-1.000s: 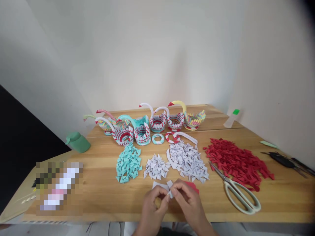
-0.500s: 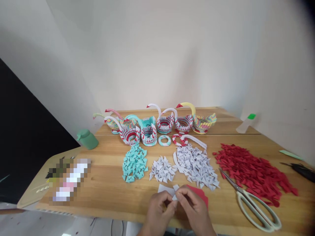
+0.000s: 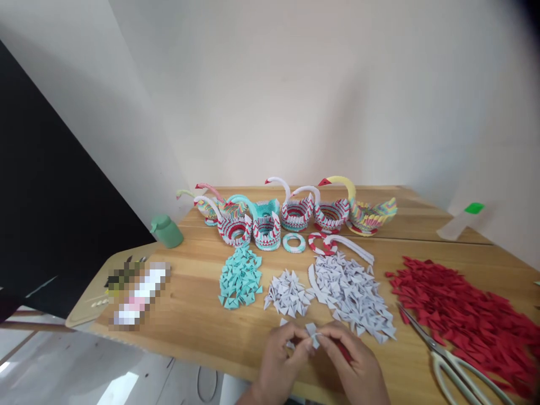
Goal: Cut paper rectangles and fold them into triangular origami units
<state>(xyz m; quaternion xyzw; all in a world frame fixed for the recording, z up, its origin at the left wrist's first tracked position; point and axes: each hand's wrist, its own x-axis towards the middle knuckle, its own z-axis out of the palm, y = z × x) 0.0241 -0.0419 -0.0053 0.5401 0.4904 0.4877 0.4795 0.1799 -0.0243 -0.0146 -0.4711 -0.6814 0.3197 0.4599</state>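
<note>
Between my two hands, over the table's front edge, is a small folded piece of pale paper (image 3: 313, 333). My left hand (image 3: 283, 360) pinches it from one side with thumb and finger. From the other side my right hand (image 3: 356, 363) grips it with its fingertips. Part of a pale paper sheet shows behind my left fingers, and a bit of red paper shows behind my right ones, mostly covered. Just beyond my hands lie a small pile of pale folded paper triangles (image 3: 289, 296) and a larger pale pile (image 3: 354, 298).
A teal triangle pile (image 3: 240, 278) lies left, a red pile (image 3: 468, 320) right, with scissors (image 3: 436, 347) beside it. Several paper swans (image 3: 266, 232) stand at the back, before them a teal-white ring (image 3: 294, 243) and a red-white ring (image 3: 317, 244). A green container (image 3: 167, 232) stands far left.
The view has turned a little, so the table's things appear further right. Both hands keep hold of the small paper piece, whose angle differs slightly. The red paper is now more covered.
</note>
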